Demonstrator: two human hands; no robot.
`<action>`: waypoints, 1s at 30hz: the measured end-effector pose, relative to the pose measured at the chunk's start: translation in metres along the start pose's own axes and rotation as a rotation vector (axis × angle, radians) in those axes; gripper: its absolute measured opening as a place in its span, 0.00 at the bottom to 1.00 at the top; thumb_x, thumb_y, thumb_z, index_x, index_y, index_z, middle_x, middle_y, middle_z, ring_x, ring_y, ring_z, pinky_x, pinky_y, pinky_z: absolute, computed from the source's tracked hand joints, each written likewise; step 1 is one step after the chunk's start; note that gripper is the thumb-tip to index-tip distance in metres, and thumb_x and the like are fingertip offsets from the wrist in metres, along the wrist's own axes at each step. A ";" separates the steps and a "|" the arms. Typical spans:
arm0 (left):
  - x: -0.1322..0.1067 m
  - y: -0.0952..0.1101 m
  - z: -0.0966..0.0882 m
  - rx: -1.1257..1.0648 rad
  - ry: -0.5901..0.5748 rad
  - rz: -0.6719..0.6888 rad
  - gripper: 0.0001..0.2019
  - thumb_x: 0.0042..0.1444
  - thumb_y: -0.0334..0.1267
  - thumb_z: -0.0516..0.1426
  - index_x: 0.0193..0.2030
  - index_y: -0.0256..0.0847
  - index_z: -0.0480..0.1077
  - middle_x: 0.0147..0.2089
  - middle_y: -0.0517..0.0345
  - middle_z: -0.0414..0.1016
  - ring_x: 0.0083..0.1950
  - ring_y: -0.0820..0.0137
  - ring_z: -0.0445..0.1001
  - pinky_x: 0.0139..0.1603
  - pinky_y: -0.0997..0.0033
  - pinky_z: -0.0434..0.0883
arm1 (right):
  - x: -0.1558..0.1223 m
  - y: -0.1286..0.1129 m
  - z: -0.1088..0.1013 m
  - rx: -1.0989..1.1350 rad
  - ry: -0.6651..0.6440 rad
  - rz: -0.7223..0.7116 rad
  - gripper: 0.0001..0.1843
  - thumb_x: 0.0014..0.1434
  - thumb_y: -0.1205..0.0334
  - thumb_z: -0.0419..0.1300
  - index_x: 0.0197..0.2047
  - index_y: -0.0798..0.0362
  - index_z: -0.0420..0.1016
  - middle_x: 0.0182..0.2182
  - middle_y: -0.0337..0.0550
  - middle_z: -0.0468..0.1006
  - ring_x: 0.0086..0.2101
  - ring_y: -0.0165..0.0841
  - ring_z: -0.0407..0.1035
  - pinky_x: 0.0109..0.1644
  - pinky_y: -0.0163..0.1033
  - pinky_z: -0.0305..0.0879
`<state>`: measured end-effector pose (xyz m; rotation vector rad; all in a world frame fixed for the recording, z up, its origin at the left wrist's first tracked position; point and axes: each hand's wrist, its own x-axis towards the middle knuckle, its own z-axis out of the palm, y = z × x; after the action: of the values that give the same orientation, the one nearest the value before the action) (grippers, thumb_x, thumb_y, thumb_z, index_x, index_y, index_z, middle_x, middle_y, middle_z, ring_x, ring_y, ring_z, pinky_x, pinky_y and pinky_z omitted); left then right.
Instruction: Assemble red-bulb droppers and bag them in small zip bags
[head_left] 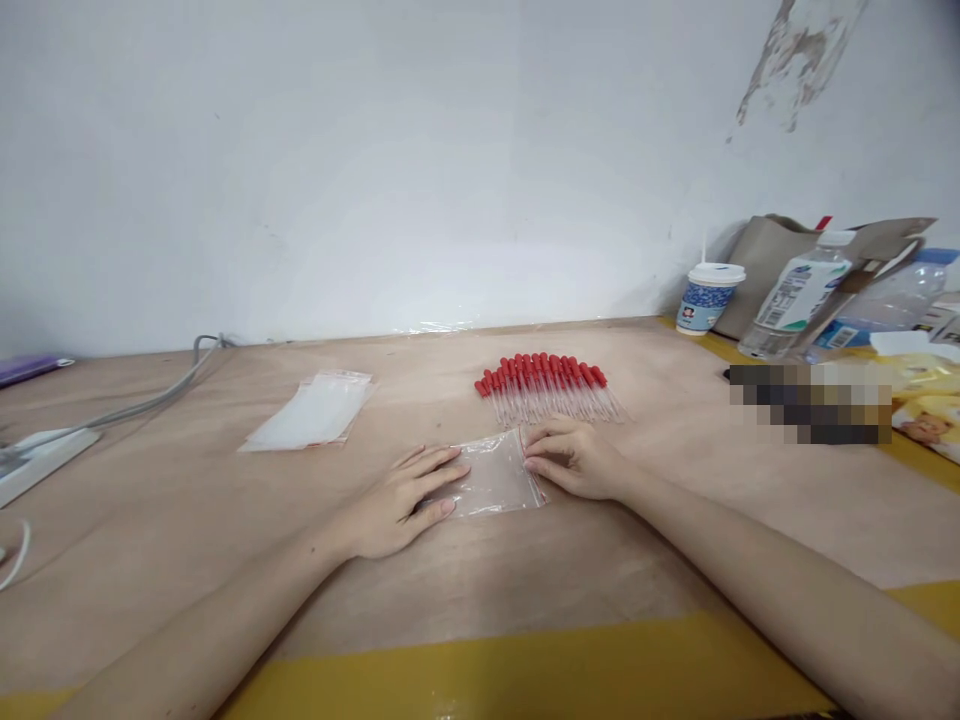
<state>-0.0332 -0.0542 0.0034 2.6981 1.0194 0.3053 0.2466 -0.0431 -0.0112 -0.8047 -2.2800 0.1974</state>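
Observation:
A clear zip bag (495, 478) with a red line along its right edge lies flat on the table between my hands. My left hand (409, 500) rests on the bag's left side, fingers spread. At the bag's right edge, by the zip strip, my right hand (574, 458) pinches with thumb and forefinger. Just beyond the bag, several glass droppers with red rubber bulbs (544, 385) lie side by side in a fan, bulbs toward the wall. Off to the left is a stack of similar zip bags (311, 412).
A grey cable (161, 392) runs to a white power strip (45, 460) at left, near a purple item (30, 370). On the right stand a paper cup (709, 298), a plastic bottle (799, 295) and a brown bag (765, 260). Yellow tape (525, 665) marks the table's front.

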 end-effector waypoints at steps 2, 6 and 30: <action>0.000 0.000 0.000 0.011 -0.008 -0.002 0.21 0.59 0.44 0.47 0.60 0.53 0.55 0.64 0.60 0.52 0.65 0.62 0.48 0.63 0.54 0.49 | 0.001 -0.002 0.001 0.036 -0.024 -0.044 0.11 0.57 0.59 0.53 0.32 0.53 0.76 0.33 0.45 0.75 0.35 0.33 0.67 0.41 0.40 0.64; -0.001 0.000 -0.001 0.011 -0.016 -0.008 0.21 0.60 0.45 0.47 0.60 0.53 0.55 0.65 0.59 0.51 0.65 0.62 0.48 0.63 0.54 0.48 | -0.001 -0.005 -0.002 0.114 -0.191 -0.068 0.15 0.59 0.58 0.50 0.35 0.56 0.76 0.35 0.47 0.75 0.36 0.31 0.68 0.41 0.37 0.65; 0.006 -0.011 0.000 -0.062 -0.054 0.025 0.21 0.59 0.47 0.47 0.60 0.52 0.55 0.64 0.59 0.54 0.64 0.66 0.51 0.64 0.52 0.44 | 0.012 0.029 -0.019 -0.019 0.044 0.221 0.20 0.58 0.51 0.51 0.24 0.54 0.73 0.22 0.40 0.71 0.27 0.30 0.65 0.34 0.36 0.58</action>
<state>-0.0359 -0.0421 0.0009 2.6508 0.9457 0.2627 0.2669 -0.0139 -0.0003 -1.0613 -2.1528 0.2569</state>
